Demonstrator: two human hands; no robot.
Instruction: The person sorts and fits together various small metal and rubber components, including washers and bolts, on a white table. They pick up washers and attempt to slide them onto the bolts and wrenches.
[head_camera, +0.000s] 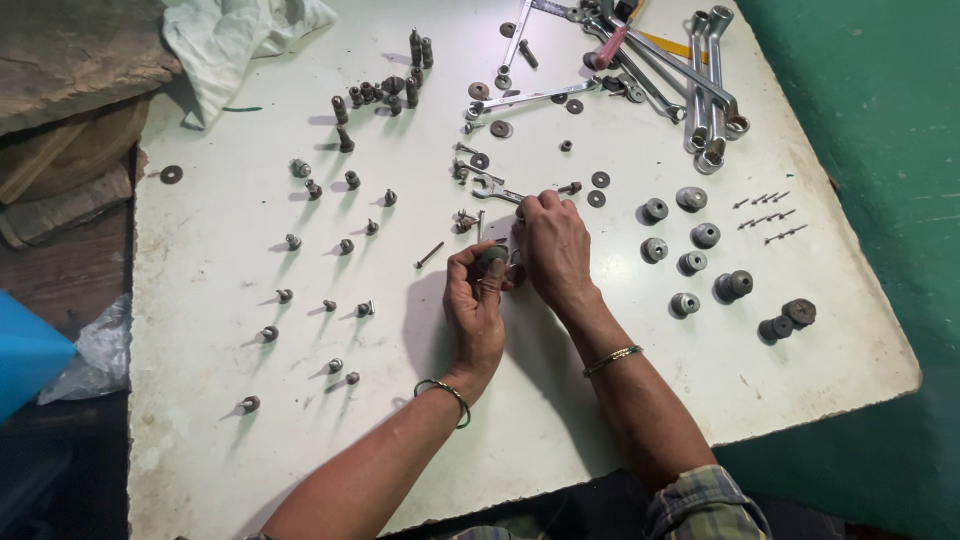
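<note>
Head view: bushing (490, 260) inside left grip (474, 300)

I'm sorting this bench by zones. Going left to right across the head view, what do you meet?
Blue plastic object → upright grey bolts in rows → left hand → right hand → round grey metal bushings → thin small screws → green floor.

White board (250, 400) speckled with grey bolts (340, 245); green floor (880, 100) right; pale cloth (235, 35) far left; blue corner (30, 355) left; plaid sleeve (705, 500) near.
</note>
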